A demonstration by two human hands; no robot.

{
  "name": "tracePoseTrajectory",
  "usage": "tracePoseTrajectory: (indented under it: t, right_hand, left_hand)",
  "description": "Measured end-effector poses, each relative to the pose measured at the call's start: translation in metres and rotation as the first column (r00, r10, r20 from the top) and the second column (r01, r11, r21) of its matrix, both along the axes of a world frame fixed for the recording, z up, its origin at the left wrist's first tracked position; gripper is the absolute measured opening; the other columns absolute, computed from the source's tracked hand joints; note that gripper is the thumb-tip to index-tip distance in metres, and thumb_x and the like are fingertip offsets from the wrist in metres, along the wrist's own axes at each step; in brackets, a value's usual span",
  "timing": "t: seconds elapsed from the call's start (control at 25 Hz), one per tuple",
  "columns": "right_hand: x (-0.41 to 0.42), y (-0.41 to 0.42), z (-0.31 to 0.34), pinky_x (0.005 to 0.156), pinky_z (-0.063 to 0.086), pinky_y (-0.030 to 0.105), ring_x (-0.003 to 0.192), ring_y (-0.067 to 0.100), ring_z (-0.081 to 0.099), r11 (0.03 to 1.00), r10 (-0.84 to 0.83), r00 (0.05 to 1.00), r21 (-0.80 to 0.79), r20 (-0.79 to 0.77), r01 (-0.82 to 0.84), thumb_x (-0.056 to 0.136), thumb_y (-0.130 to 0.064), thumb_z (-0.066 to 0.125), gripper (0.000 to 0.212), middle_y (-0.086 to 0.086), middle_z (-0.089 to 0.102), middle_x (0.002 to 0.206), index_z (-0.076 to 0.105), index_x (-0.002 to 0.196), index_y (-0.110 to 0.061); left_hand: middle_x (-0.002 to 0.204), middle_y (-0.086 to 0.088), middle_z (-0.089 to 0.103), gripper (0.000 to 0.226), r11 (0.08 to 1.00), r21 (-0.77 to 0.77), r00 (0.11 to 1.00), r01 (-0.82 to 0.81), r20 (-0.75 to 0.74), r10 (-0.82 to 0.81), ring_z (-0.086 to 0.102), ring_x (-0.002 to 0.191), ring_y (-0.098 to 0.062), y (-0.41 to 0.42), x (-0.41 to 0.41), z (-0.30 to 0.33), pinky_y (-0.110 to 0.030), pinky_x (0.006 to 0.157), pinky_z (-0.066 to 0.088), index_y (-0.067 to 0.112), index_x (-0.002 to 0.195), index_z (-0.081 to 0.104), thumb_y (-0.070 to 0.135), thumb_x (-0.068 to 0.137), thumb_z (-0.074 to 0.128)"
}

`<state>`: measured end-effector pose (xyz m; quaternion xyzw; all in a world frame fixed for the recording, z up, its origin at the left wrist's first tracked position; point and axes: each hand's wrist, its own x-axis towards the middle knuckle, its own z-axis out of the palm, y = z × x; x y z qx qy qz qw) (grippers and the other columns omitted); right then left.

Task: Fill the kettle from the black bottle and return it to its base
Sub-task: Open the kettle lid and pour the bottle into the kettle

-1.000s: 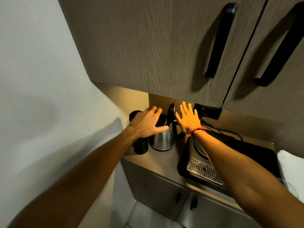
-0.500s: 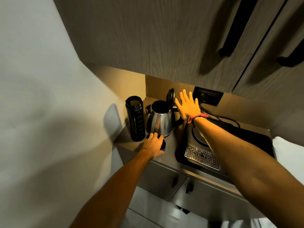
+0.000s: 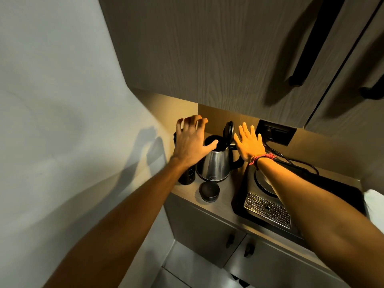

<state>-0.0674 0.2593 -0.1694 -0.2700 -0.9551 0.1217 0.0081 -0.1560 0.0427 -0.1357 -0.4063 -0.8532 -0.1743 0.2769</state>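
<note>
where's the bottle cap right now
In the head view the bottle cap lies flat on the counter near its front edge, just in front of the kettle and left of the black tray.

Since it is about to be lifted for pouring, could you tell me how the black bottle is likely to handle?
The black bottle is tall and narrow, so a sideways nudge could tip it. Its cap lies on the counter, so it may spill if tilted early. It looks rigid; the left hand should grip it firmly.
</note>
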Motion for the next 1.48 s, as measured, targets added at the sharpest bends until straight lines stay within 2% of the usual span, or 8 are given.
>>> tracePoseTrajectory:
  t: [0.12, 0.24, 0.32, 0.4, 0.6, 0.72, 1.08, 1.48]
  right_hand:
    - [0.002, 0.000, 0.002, 0.125, -0.001, 0.052, 0.155, 0.029, -0.010, 1.000, 0.000, 1.000, -0.008, -0.002, 0.000, 0.103, -0.050, 0.013, 0.066, 0.003, -0.010, 0.167, 0.000, 0.159, -0.017]
    - [0.001, -0.001, 0.004, 0.125, -0.001, 0.052, 0.155, 0.029, -0.010, 1.000, -0.001, 1.000, -0.006, -0.005, 0.001, 0.103, -0.051, 0.012, 0.067, 0.003, -0.010, 0.167, 0.000, 0.159, -0.017]
    - [0.001, -0.001, 0.004, 0.125, -0.001, 0.052, 0.155, 0.028, -0.010, 1.000, -0.004, 1.000, -0.001, -0.006, 0.004, 0.103, -0.050, 0.013, 0.067, 0.003, -0.010, 0.167, 0.000, 0.159, -0.018]
    - [0.001, -0.002, 0.004, 0.125, -0.001, 0.051, 0.155, 0.028, -0.010, 1.000, -0.004, 1.000, -0.001, -0.009, 0.004, 0.103, -0.050, 0.013, 0.067, 0.003, -0.010, 0.167, 0.000, 0.159, -0.017]
    - [0.001, -0.004, 0.003, 0.125, -0.001, 0.051, 0.155, 0.028, -0.010, 1.000, -0.015, 1.000, -0.006, 0.005, 0.015, 0.103, -0.048, 0.015, 0.066, 0.004, -0.010, 0.167, -0.001, 0.159, -0.016]
    - [0.001, -0.004, 0.003, 0.125, 0.000, 0.052, 0.155, 0.029, -0.010, 1.000, -0.025, 1.000, -0.011, 0.012, 0.025, 0.103, -0.047, 0.016, 0.067, 0.005, -0.010, 0.167, -0.001, 0.159, -0.015]
    - [0.000, -0.003, 0.003, 0.125, 0.001, 0.052, 0.155, 0.029, -0.008, 0.999, -0.020, 1.000, -0.024, 0.009, 0.021, 0.101, -0.053, 0.012, 0.071, 0.005, -0.010, 0.167, -0.001, 0.159, -0.015]
    - [0.004, -0.003, 0.005, 0.126, 0.000, 0.049, 0.156, 0.027, -0.007, 0.998, -0.042, 0.998, -0.040, -0.047, 0.040, 0.098, -0.061, 0.010, 0.077, 0.003, -0.007, 0.168, 0.002, 0.159, -0.015]
  left_hand:
    - [0.142, -0.006, 0.049, 0.102, 0.986, 0.108, 0.935, -0.130, 0.345, 0.086, 0.044, 0.131, -0.026, -0.025, -0.020, -0.005, -0.054, 0.111, 0.034, 0.021, 0.142, 0.037, 0.081, 0.065, 0.065]
    - [0.148, -0.005, 0.048, 0.118, 0.938, 0.288, 0.670, -0.195, 0.737, -0.087, 0.046, 0.135, -0.028, -0.044, -0.022, -0.028, -0.050, 0.111, 0.040, 0.020, 0.149, 0.027, 0.059, 0.057, 0.089]
    - [0.136, -0.006, 0.058, 0.108, 0.889, 0.374, 0.532, -0.263, 0.825, -0.190, 0.055, 0.127, -0.029, -0.045, -0.017, -0.043, -0.042, 0.105, 0.047, 0.018, 0.143, 0.035, 0.037, 0.056, 0.097]
    - [0.127, -0.005, 0.065, 0.093, 0.845, 0.407, 0.487, -0.347, 0.848, -0.209, 0.060, 0.121, -0.028, -0.040, -0.011, -0.055, -0.040, 0.101, 0.050, 0.015, 0.137, 0.048, 0.024, 0.058, 0.097]
    - [0.119, -0.005, 0.069, 0.074, 0.771, 0.472, 0.552, -0.427, 0.812, -0.191, 0.064, 0.111, -0.025, -0.029, -0.001, -0.064, -0.035, 0.093, 0.052, 0.018, 0.127, 0.058, 0.018, 0.062, 0.093]
    - [0.117, -0.006, 0.067, 0.074, 0.833, 0.430, 0.608, -0.348, 0.780, -0.148, 0.064, 0.108, -0.025, -0.022, -0.001, -0.060, -0.030, 0.086, 0.051, 0.015, 0.125, 0.057, 0.019, 0.061, 0.093]
    - [0.109, -0.003, 0.061, 0.072, 0.986, 0.006, 0.780, -0.168, 0.612, 0.129, 0.064, 0.093, -0.023, -0.024, -0.014, -0.032, -0.035, 0.073, 0.055, 0.018, 0.118, 0.052, 0.050, 0.062, 0.082]
    - [0.118, -0.013, 0.060, 0.085, 0.910, -0.388, 0.857, -0.145, 0.410, 0.311, 0.064, 0.103, -0.033, -0.006, -0.016, -0.009, -0.040, 0.076, 0.053, 0.010, 0.124, 0.048, 0.057, 0.062, 0.083]
